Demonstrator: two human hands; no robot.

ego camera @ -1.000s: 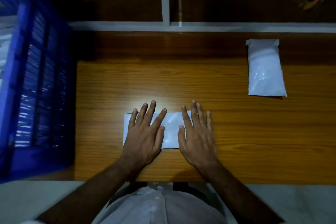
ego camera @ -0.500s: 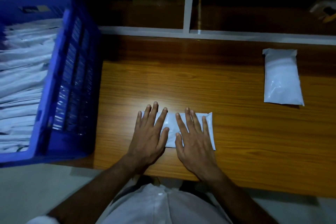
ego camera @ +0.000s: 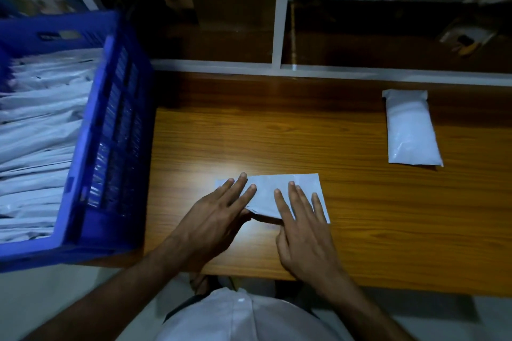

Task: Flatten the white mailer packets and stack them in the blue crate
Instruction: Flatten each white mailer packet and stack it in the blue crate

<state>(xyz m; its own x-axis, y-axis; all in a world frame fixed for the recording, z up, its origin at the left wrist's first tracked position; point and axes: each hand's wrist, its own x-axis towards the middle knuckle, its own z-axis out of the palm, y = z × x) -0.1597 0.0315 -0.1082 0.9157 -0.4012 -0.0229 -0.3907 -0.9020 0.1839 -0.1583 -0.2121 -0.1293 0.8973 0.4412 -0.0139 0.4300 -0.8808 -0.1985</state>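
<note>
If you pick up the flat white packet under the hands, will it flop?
Probably. The packet looks thin, and its near edge already lifts and creases by the left hand. Its glossy skin may slide easily on the table.

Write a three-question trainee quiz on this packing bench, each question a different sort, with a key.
1. True or false: the blue crate already holds white packets.
2. How many packets lie on the wooden table?
3. The right hand touches: A) the near packet B) the far packet C) the crate.

Key: 1 true; 2 two; 3 A.
</note>
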